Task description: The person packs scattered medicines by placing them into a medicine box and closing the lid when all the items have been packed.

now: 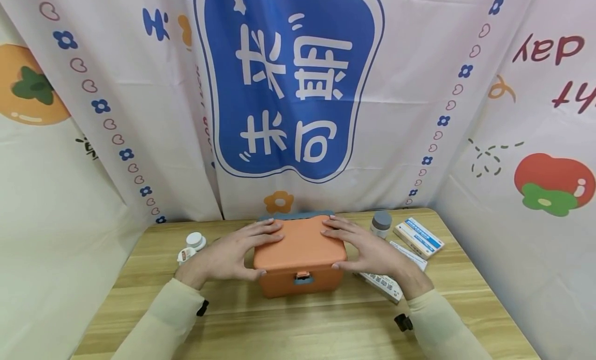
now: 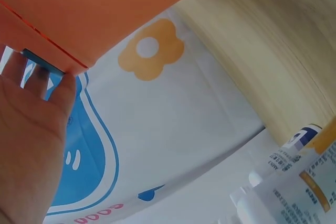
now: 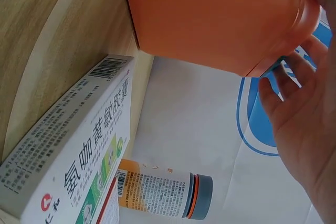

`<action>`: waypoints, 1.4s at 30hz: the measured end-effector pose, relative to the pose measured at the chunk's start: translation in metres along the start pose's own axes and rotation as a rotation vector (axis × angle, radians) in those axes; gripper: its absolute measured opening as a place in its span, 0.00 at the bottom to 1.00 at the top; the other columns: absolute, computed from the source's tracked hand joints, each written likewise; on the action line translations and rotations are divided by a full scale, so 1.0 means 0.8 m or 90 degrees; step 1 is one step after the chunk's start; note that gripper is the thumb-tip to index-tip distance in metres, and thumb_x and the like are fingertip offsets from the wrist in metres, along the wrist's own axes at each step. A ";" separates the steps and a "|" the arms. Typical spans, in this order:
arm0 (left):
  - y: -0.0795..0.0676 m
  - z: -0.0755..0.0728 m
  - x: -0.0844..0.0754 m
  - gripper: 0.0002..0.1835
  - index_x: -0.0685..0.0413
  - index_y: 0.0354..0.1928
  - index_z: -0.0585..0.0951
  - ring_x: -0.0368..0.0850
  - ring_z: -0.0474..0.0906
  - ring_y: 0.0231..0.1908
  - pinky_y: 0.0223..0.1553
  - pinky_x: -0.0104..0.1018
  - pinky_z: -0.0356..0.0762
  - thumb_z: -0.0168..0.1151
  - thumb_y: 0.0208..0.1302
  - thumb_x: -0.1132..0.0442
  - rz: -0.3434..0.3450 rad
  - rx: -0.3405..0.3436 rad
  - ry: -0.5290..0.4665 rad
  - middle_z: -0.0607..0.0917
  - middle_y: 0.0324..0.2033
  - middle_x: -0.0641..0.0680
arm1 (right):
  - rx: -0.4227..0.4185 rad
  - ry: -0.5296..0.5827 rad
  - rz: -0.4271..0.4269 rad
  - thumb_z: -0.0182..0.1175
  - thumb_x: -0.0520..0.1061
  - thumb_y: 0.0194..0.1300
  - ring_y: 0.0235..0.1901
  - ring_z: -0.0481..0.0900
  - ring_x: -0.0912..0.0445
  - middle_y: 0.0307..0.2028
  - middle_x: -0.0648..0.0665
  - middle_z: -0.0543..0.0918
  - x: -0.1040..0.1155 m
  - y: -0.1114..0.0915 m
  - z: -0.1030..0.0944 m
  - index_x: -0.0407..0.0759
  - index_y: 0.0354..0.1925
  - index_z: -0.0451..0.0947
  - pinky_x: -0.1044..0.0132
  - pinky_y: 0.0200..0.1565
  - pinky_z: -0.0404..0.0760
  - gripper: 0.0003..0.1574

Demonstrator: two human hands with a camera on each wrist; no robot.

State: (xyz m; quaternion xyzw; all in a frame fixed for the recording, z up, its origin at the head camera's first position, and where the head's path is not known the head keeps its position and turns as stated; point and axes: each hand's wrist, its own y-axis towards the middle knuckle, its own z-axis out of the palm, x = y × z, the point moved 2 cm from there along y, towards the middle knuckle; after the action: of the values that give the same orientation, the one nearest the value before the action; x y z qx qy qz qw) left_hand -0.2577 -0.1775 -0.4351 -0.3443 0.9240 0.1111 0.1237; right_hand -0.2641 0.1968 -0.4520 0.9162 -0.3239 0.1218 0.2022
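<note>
hands clamped on orange box, 1 each side; white-capped bottle at left, grey-capped bottle at right

Orange box, bottles, cartons on table

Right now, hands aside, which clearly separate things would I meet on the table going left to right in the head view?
White-capped bottle, orange case, grey-capped bottle, blue-and-white box.
</note>
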 end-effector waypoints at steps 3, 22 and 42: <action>-0.003 -0.001 0.000 0.47 0.21 0.81 0.59 0.43 0.48 0.86 0.78 0.60 0.65 0.71 0.62 0.40 0.010 0.003 -0.002 0.53 0.84 0.36 | 0.005 0.015 -0.011 0.66 0.72 0.67 0.85 0.54 0.48 0.83 0.55 0.59 0.000 -0.001 -0.002 0.65 0.79 0.64 0.41 0.79 0.64 0.49; -0.020 -0.010 0.005 0.42 0.16 0.79 0.61 0.45 0.54 0.84 0.76 0.57 0.70 0.68 0.65 0.33 0.000 0.012 0.020 0.57 0.83 0.32 | 0.038 0.041 0.026 0.70 0.76 0.59 0.84 0.54 0.48 0.84 0.55 0.57 -0.016 -0.010 -0.014 0.66 0.80 0.61 0.38 0.77 0.66 0.58; -0.023 -0.016 0.034 0.53 0.22 0.80 0.61 0.45 0.57 0.83 0.76 0.55 0.71 0.77 0.52 0.36 -0.010 -0.008 0.012 0.59 0.83 0.36 | 0.057 0.061 0.092 0.75 0.75 0.48 0.84 0.56 0.48 0.84 0.60 0.54 -0.037 -0.008 -0.017 0.71 0.82 0.56 0.40 0.77 0.67 0.68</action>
State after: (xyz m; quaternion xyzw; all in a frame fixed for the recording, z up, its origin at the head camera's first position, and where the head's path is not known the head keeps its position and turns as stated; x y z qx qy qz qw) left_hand -0.2672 -0.2116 -0.4334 -0.3536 0.9216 0.1128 0.1135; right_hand -0.2836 0.2234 -0.4525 0.8917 -0.3730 0.1944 0.1674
